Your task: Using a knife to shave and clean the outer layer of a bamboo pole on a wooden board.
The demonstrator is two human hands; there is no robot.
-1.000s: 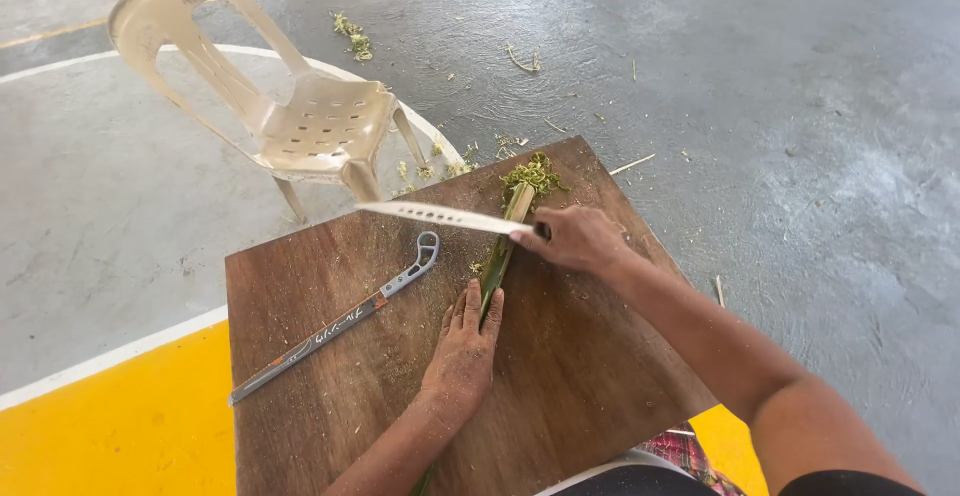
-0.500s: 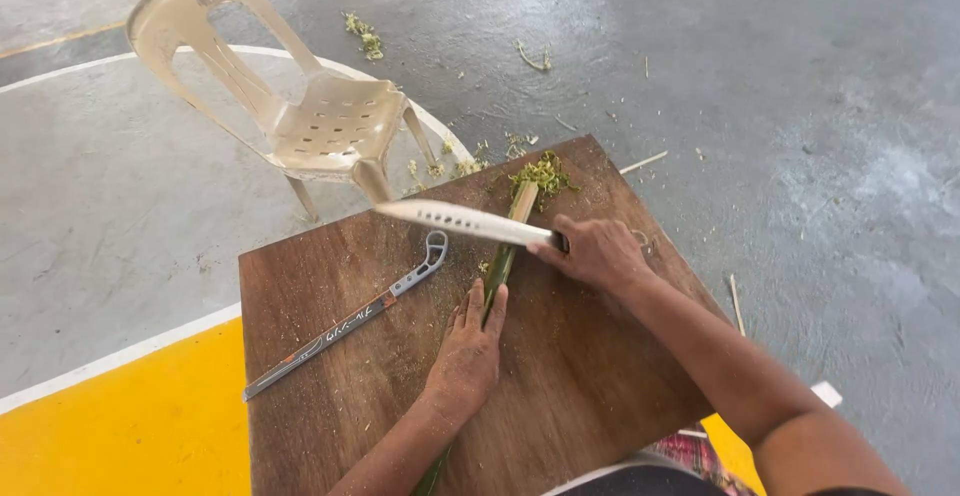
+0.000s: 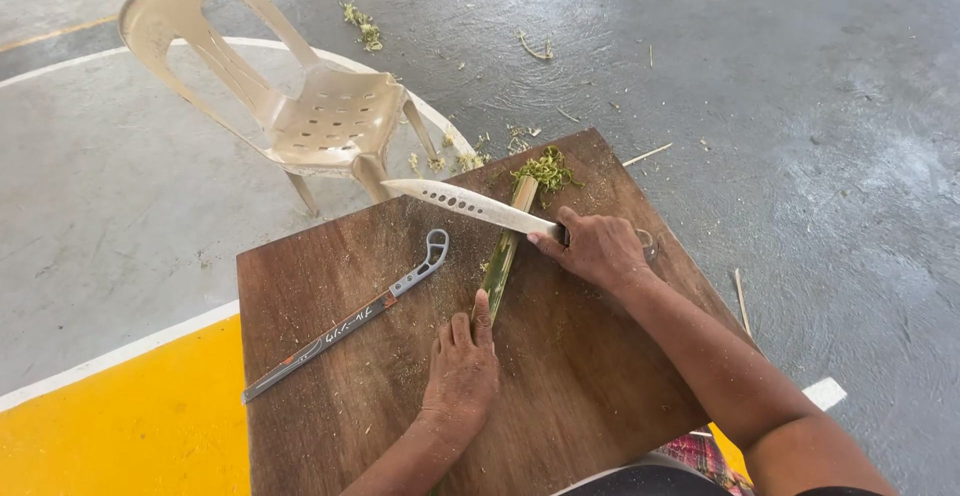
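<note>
1. Near the middle of the brown wooden surface (image 3: 600, 396): a green stalk (image 3: 503, 253), long and narrow, lying lengthwise away from the body, far end just short of a small heap of green shavings (image 3: 546, 168).
2. Left hand (image 3: 462, 368) pressed flat on the near end of the stalk, fingers stretched forward along it, pinning rather than clenching; palm down on the wood.
3. Right hand (image 3: 598, 248) clenched round the handle of a knife (image 3: 470, 204), handle hidden inside the grip.
4. Knife blade long, pale, pierced with a row of round holes, pointing to the left, laid across the stalk near its far part; whether edge touching or just above, cannot tell.
5. To the left of the stalk, apart from both hands: a slim metal tool (image 3: 352, 316) with a looped grey end, lying diagonally, untouched.
6. Sawdust-like crumbs scattered over the wood around the stalk.
7. Beyond the far left corner of the surface: a cream plastic chair (image 3: 320, 116), tipped backward, standing on the grey floor (image 3: 800, 106).
8. More green scraps (image 3: 362, 26) strewn on the floor behind the chair; white line and yellow painted area (image 3: 110, 436) at lower left.
</note>
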